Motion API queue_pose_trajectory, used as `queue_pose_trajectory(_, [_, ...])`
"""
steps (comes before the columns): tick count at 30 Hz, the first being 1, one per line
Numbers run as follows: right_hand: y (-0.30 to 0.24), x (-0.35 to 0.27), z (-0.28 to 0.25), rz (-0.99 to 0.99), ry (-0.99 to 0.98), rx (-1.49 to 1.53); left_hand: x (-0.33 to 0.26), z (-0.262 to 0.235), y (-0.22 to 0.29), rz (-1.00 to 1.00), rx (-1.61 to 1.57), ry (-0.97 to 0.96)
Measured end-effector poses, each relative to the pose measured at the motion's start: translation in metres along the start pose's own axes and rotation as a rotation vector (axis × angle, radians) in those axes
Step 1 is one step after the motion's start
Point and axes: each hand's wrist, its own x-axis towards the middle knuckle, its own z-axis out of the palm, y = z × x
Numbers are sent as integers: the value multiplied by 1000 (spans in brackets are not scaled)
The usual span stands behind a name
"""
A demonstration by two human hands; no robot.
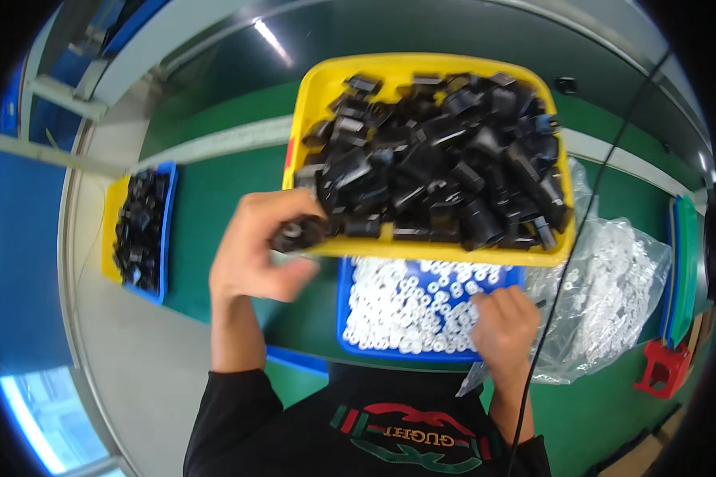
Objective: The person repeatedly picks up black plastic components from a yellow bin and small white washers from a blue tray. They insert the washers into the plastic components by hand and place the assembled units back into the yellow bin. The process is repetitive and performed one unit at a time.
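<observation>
My left hand grips a small black plastic part with a round opening facing me, beside the lower left corner of a yellow tray. That tray is heaped with glossy black parts of the same look. Below it lies a shallow blue tray of small white rings, partly covered by the yellow tray's near edge. My right hand is at the right end of the blue tray, fingers curled closed over the rings. What its fingertips hold, if anything, is hidden.
A clear plastic bag of white pieces lies to the right. Another bin of black parts stands at the left. A black cable hangs across the right side. A red stool stands at the far right.
</observation>
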Motion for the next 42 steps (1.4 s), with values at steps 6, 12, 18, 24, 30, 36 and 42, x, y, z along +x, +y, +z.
queue_pose_trajectory(6, [7, -1, 8, 29, 72, 13, 70, -89, -131, -350, 142, 528])
queue_pose_trajectory(12, [8, -9, 15, 14, 51, -29, 98, -118, -270, -374, 533, 303])
queue_pose_trajectory(18, [6, -14, 15, 43, 57, 13, 164, -81, -258, -246, 625, 87])
queue_pose_trajectory(24, [7, -7, 7, -21, 4, -16, 172, -93, -276, -161, 494, 35])
queue_pose_trajectory(30, [4, 2, 5, 11, -52, 101, 145, -149, -250, -193, 570, 249])
queue_pose_trajectory(36, [8, -2, 6, 49, 31, 205, 151, -26, -53, 87, 541, 161])
queue_pose_trajectory(42, [7, -1, 7, 37, 28, 204, 176, 51, 10, 335, 586, -98])
